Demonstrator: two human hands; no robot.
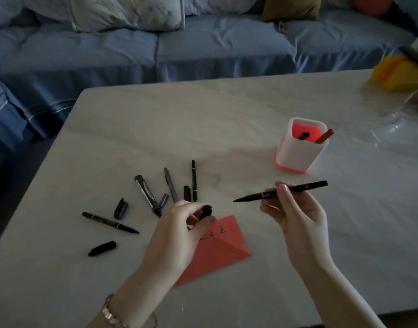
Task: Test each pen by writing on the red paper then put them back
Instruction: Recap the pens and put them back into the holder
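Observation:
My right hand holds an uncapped black pen level above the table, tip pointing left. My left hand pinches that pen's black cap just above the red paper, which bears three written marks near its top corner. Several uncapped black pens and loose caps lie on the table left of the paper. A white holder with a red base stands at the back right with a red pen and a black pen inside.
The pale table runs to an edge at the left and the back. Behind it stands a blue sofa with cushions. A yellow object and clear plastic wrap sit at the far right.

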